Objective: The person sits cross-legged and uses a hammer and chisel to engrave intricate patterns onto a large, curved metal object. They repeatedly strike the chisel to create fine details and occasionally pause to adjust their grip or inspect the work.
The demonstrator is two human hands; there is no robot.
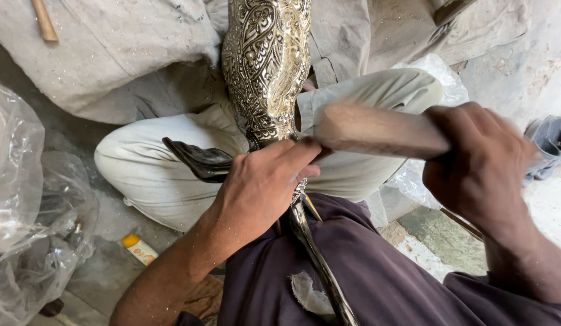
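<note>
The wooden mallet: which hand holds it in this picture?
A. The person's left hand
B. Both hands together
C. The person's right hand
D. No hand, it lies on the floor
C. The right hand grips the wooden mallet, whose head is blurred, while the left hand rests on the engraved metal vessel lying across the lap.

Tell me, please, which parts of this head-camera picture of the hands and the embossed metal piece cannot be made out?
- Blurred wooden mallet in the right hand: motion smears its head.
- Ornate embossed silver-coloured metal vessel: top cut by the upper edge; its neck is covered by the left hand.
- Small yellow-capped tube: too small to identify.
</note>
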